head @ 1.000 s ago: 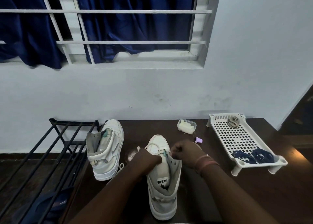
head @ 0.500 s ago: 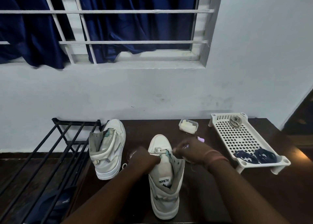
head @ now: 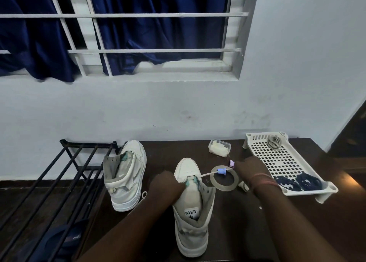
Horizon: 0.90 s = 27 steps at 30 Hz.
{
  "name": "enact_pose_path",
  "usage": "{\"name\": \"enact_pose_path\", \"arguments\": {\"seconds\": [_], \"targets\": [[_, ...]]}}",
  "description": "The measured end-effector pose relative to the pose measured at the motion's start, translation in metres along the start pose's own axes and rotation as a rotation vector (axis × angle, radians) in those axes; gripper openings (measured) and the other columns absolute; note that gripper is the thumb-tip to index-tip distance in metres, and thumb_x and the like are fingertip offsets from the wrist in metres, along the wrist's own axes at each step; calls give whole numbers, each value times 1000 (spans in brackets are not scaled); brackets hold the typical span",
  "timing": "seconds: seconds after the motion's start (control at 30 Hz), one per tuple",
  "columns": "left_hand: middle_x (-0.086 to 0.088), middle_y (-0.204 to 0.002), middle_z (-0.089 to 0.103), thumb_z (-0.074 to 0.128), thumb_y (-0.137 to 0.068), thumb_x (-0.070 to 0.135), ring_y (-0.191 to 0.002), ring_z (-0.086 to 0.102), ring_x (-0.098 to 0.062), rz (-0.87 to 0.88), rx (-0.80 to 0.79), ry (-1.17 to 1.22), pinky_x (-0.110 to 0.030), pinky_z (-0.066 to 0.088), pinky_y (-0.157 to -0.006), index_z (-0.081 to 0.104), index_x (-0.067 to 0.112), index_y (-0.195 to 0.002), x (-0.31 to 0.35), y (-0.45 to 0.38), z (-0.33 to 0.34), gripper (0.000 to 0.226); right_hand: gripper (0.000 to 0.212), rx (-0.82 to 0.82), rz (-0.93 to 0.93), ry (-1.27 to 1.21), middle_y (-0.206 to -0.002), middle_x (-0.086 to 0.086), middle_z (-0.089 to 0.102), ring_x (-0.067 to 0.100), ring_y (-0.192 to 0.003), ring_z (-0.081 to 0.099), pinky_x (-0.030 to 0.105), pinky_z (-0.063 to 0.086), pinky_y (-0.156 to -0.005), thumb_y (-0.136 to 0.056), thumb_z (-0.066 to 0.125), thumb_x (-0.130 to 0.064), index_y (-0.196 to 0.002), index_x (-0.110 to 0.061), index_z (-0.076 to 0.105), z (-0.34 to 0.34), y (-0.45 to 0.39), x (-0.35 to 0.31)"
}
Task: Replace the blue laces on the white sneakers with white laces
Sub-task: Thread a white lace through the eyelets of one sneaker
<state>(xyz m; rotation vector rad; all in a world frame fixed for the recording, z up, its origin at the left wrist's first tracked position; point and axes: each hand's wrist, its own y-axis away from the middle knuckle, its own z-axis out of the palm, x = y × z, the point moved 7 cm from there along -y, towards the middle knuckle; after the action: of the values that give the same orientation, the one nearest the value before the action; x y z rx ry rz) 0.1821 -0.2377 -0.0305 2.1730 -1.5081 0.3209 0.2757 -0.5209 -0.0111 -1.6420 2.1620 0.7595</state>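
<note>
Right hand (head: 248, 169) has drawn the white lace (head: 208, 175) outward, pinched (left hand (head: 168, 184) gripping sneaker (head: 193, 202)); overpulling risks unthreading it.

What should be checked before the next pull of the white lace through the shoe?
1. Left hand steadies the near shoe: ok.
2. Right hand grips the lace: cannot tell, fingers hidden.
3. Lace runs taut from the eyelet to the right: ok.
4. Lace free of the tape roll beneath it: cannot tell.
5. Blue laces out of the way in the tray: ok.
6. Other shoe laced: not ok, eyelets look empty.
</note>
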Motion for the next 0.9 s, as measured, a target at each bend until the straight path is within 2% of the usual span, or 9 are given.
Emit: {"name": "enact_pose_path", "arguments": {"seconds": [0.07, 0.17, 0.23, 0.3, 0.37, 0.5, 0.67, 0.8, 0.9], "targets": [[-3, -66, 62, 69, -78, 54, -63, 58, -20, -41, -12, 144, -29, 40, -58, 61, 10, -65, -4, -3, -5, 47, 52, -125, -58, 83, -98, 7, 69, 26, -85, 63, 25, 42, -70, -75, 66, -47, -112, -10, 68, 20, 11, -8], [-8, -66, 63, 69, -85, 39, -58, 55, -20, -89, -102, 295, -28, 39, -61, 67, 7, -66, -2, -7, -11, 37, 56, -264, -216, 244, -122, 6, 62, 24, -106, 62, 29, 48, -89, -85, 62, -40, -133, -15, 52, 48, 26, -27], [-12, -83, 73, 67, -80, 39, -75, 65, -24, -54, -167, 228, -28, 49, -75, 74, 4, -82, 2, -7, -13, 35, 46, -315, -366, 242, -118, 0, 63, 21, -108, 60, 31, 47, -92, -86, 64, -41, -129, -25, 56, 60, 37, -44], [-9, -92, 75, 63, -68, 48, -95, 69, -30, -50, -177, 191, -36, 52, -92, 75, 10, -85, 4, -5, -17, 43, 30, -315, -476, 203, -99, -9, 65, 12, -93, 60, 23, 43, -77, -86, 66, -42, -112, -28, 65, 64, 48, -55], [-12, -89, 73, 64, -74, 49, -92, 68, -34, -24, -162, 225, -37, 51, -83, 73, 9, -82, 5, -5, -22, 41, 14, -284, -508, 161, -80, -13, 63, 10, -78, 59, 16, 37, -60, -88, 64, -37, -92, -25, 67, 63, 53, -59], [-5, -60, 61, 63, -93, 39, -49, 51, -18, -38, -108, 378, -25, 38, -56, 65, 14, -68, -4, -10, -25, 35, 24, -271, -485, 190, -71, -8, 61, 15, -72, 61, 20, 39, -57, -86, 62, -35, -66, -26, 55, 66, 49, -55], [6, -43, 55, 63, -94, 35, -53, 51, -18, -77, -104, 405, -27, 38, -60, 59, 14, -60, -12, -11, -18, 39, 9, -231, -323, 154, -71, -1, 69, 24, -77, 69, 35, 58, -76, -71, 58, -25, -69, -19, 64, 61, 41, -52], [-6, -62, 65, 59, -97, 39, -53, 57, -20, -79, -69, 376, -28, 46, -61, 62, 10, -69, -7, -8, -33, 40, 13, -240, -314, 103, -70, 2, 68, 23, -76, 68, 26, 53, -72, -75, 63, -25, -70, -14, 66, 55, 38, -53], [-12, -72, 65, 61, -97, 37, -60, 61, -24, -54, -10, 601, -34, 47, -66, 60, 13, -73, -1, -9, -65, 34, 30, -190, -274, -101, -88, 4, 71, 18, -80, 67, 27, 52, -78, -79, 69, -39, -97, -15, 67, 25, 38, -60]]}}
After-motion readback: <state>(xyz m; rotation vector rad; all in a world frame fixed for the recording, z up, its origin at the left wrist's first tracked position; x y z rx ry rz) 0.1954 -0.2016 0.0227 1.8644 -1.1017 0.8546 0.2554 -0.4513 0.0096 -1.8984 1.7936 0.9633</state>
